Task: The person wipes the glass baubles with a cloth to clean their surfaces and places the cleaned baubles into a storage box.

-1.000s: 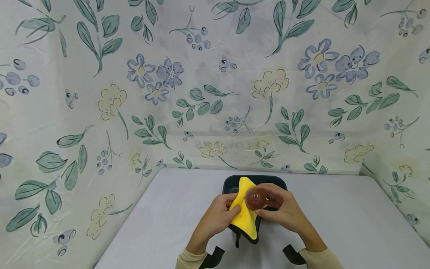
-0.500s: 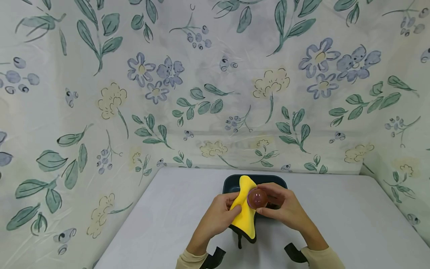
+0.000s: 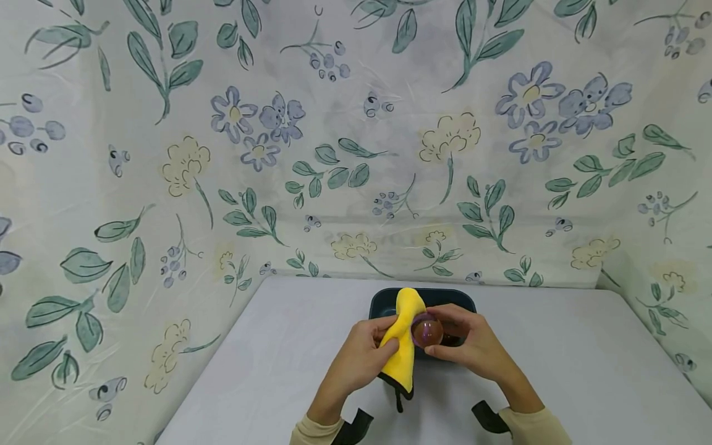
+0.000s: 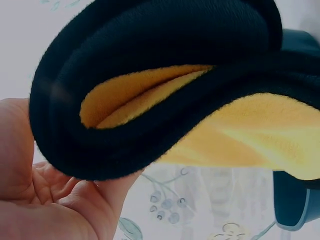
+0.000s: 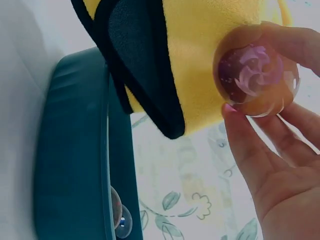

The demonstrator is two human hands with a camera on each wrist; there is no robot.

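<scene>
My left hand (image 3: 364, 352) grips a yellow cloth (image 3: 405, 334) with a dark edging and a dark reverse side. The cloth hangs in folds; the left wrist view shows its doubled dark edge (image 4: 100, 165) close up. In my right hand (image 3: 473, 343), thumb and fingertips pinch a clear reddish-brown ball (image 5: 255, 72) with a pinkish-purple swirl pattern inside. The ball's left side lies right against the cloth in the right wrist view. Both hands are held above the near part of a dark teal tray (image 3: 384, 303).
Inside the tray, small clear round things (image 5: 123, 222) show past its wall in the right wrist view. The tray stands on a white table (image 3: 278, 346). Behind it hangs a floral curtain (image 3: 334, 185). Black straps (image 3: 489, 417) stick out near the wrists.
The ball has turned in my right fingers, bringing its purple pattern into view, and shifted slightly right. The cloth's lower part has swung left and looks narrower. My left hand barely moves.
</scene>
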